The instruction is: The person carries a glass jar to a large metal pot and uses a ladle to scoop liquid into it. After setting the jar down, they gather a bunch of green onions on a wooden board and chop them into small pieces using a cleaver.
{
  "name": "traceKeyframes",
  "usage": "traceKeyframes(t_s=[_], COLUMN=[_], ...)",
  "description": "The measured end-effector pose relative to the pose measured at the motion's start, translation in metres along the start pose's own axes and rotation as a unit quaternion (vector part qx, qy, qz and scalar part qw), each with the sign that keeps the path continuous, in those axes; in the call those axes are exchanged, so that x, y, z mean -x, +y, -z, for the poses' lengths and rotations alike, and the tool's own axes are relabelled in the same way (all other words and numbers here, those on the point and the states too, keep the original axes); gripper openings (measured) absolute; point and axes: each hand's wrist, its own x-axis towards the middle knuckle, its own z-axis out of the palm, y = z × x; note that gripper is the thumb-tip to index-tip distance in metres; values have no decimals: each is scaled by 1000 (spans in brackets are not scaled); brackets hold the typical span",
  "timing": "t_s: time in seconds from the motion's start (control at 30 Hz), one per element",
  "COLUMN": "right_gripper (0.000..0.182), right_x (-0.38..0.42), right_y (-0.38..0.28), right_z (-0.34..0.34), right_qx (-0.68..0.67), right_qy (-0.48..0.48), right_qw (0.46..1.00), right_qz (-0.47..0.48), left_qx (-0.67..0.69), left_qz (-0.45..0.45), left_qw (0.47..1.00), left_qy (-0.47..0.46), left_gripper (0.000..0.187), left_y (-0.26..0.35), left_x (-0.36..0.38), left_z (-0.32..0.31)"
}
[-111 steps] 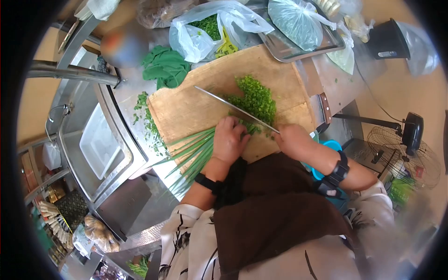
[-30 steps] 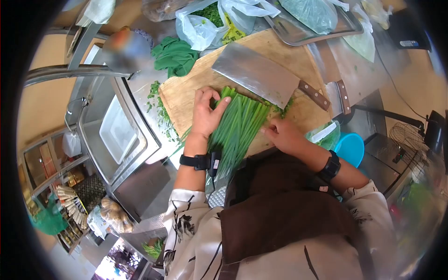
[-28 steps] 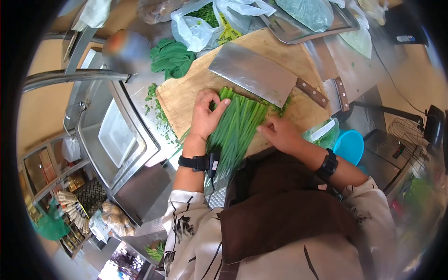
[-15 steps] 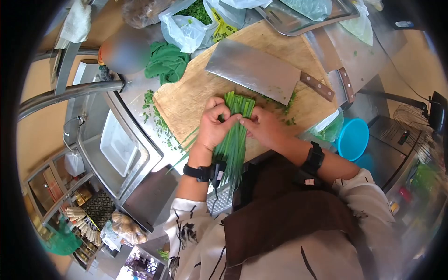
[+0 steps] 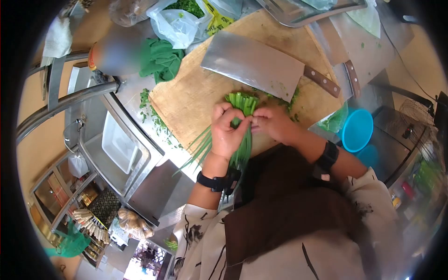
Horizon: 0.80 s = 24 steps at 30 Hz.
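A bunch of green onions (image 5: 243, 99) is held over the near part of the wooden cutting board (image 5: 179, 105), cut ends pointing away from me and long leaves hanging toward my apron. My left hand (image 5: 228, 130) is closed around the bunch, thumb and index finger curled together. Against its right side, the fingers of my right hand (image 5: 274, 123) pinch at the stalks close to my left thumb; the exact grip is partly hidden. Some loose leaves trail out left of my left wrist. Beyond the bunch lies a cleaver (image 5: 254, 63), its wooden handle to the right.
A second knife handle (image 5: 352, 78) rests right of the board. Behind stand a plastic bag (image 5: 175, 30) of chopped greens and a metal tray (image 5: 308, 17). A green cloth (image 5: 161, 60) lies at the left, above scattered green bits. A blue bucket (image 5: 357, 130) is at the right.
Both hands have shifted slightly right in view and toward the cut ends, gathering the bunch more tightly. More leaves now splay out to the left. The cleaver stays on the board.
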Motion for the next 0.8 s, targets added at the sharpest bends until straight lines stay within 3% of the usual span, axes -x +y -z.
traceKeyframes(t_s=[0.03,0.1,0.23,0.43,0.53,0.63,0.8], right_gripper=[14,15,18,13,11,14,16], right_x=[-4,-11,4,0,1,-4,9], right_y=[1,-5,-30,-10,-13,-5,-23], right_z=[3,2,-12,0,0,5,10], right_qx=[19,223,503,357,132,9,-73], right_qy=[-2,8,74,56,9,-68,-79], right_qw=[1000,974,855,926,991,998,991], right_qz=[2,37,102,107,-9,5,-78], left_qx=[-2,-9,-40,-89,-76,-86,-129], left_qz=[7,8,-6,-32,-25,-7,-57], left_qw=[1000,1000,999,995,996,996,989], left_qy=[6,19,35,31,30,34,49], left_gripper=[22,21,21,25,26,26,27], left_y=[0,0,-1,1,4,7,7], left_x=[1,-1,-2,-1,-1,-1,1], left_z=[-1,-4,-5,-6,-7,-8,-15])
